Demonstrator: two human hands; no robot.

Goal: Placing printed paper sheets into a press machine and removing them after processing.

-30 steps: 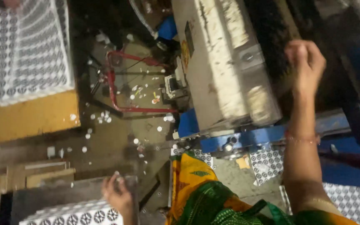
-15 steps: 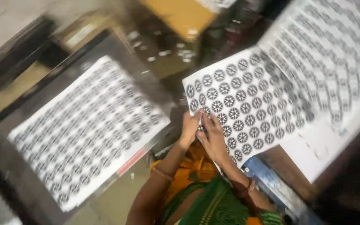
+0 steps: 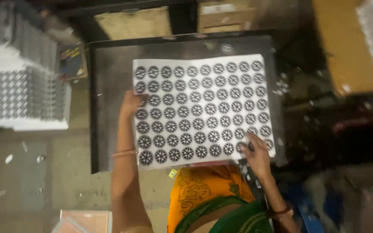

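Printed sheet (image 3: 201,110) on dark tray (image 3: 109,129)

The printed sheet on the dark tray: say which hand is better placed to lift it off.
Probably the right hand: it sits at the near right corner of the printed sheet, at a free edge. The left hand lies flat on the sheet's left edge over the dark tray, pressing rather than gripping.

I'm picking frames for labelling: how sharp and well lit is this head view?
Head view: the white patterned sheet is brightly lit and fairly sharp at centre; the left hand and right hand are slightly soft; the stack at left and the right edge are blurred and dim.
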